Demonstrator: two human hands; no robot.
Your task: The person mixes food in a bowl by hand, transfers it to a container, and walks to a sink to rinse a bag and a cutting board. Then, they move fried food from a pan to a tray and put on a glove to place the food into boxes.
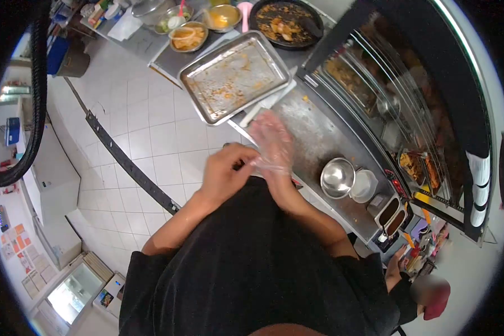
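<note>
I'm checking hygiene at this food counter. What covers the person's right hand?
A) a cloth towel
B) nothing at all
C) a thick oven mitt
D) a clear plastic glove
D: the right hand wears a thin, see-through plastic glove, which the bare left hand pinches at the wrist.

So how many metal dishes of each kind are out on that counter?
Round steel bowls: 4
Flat rectangular steel trays: 1
Round dark pans: 1
Total: 6
</note>
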